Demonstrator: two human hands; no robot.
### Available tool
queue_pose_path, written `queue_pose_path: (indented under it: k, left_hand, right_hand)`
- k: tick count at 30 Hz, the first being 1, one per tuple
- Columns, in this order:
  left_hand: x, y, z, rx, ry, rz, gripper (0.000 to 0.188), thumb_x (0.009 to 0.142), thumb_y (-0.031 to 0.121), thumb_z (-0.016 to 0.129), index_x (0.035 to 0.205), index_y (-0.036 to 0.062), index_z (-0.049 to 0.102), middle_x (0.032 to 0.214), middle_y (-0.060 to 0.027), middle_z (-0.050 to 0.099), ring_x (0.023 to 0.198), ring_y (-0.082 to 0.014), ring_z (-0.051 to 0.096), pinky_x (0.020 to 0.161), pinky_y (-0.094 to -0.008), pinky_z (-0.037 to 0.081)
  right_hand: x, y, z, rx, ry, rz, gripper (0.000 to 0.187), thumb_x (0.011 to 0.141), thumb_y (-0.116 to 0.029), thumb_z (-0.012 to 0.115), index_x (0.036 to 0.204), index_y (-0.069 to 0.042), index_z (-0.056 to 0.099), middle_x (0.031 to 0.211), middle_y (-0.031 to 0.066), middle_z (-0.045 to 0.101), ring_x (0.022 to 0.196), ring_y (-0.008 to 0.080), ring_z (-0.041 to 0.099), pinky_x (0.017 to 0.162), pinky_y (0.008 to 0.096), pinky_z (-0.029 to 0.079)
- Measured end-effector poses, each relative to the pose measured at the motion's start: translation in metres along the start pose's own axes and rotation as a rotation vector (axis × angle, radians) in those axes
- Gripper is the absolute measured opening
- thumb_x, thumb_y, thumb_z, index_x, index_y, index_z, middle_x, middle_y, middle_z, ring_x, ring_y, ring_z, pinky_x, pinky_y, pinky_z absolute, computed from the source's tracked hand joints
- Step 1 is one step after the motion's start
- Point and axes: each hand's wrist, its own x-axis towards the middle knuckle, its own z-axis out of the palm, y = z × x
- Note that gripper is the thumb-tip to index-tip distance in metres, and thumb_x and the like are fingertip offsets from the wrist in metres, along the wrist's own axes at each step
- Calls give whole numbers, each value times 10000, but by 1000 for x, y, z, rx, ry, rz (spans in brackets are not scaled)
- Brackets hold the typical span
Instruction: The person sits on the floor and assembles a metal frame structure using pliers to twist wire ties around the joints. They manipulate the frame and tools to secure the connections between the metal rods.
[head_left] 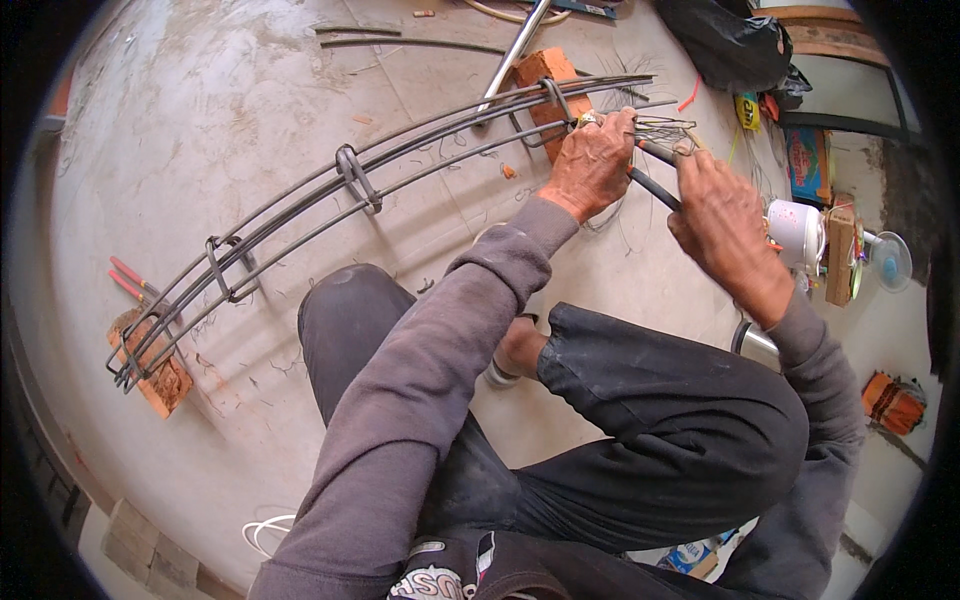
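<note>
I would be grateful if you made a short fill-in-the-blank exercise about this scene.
1. The number of bricks under the bar frame is ____.
2. Of the frame's left and right ends in the picture, the left hand is at the ____ one.
3. The right hand grips a dark-handled tool, while the floor tool near the opposite end has ____ handles.

Missing words: two; right; red.

place: looking like building site | steel bars (352, 166) are resting on bricks (168, 390) | red-handled pliers (128, 270) are lying on dusty floor (230, 70)
</note>
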Motion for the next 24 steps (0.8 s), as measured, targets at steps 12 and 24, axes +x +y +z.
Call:
queue_pose_path:
  k: [12,24]
  left_hand:
    - [-23,-32,-5,546,167,-167,286,789,77,635,1060,23,561,1113,-173,552,987,-272,624,838,-421,460]
    - [-12,-63,-8,494,-68,-320,244,801,329,751,775,88,775,753,-134,726,731,-294,732,640,-391,584]
  right_hand:
    - [19,-6,-2,-425,102,-94,165,907,-168,568,1013,-42,568,799,46,539,705,145,583,580,303,467]
    - [40,-7,-28,-161,-35,-85,120,814,-32,619,921,12,585,813,145,606,711,249,662,611,368,543]
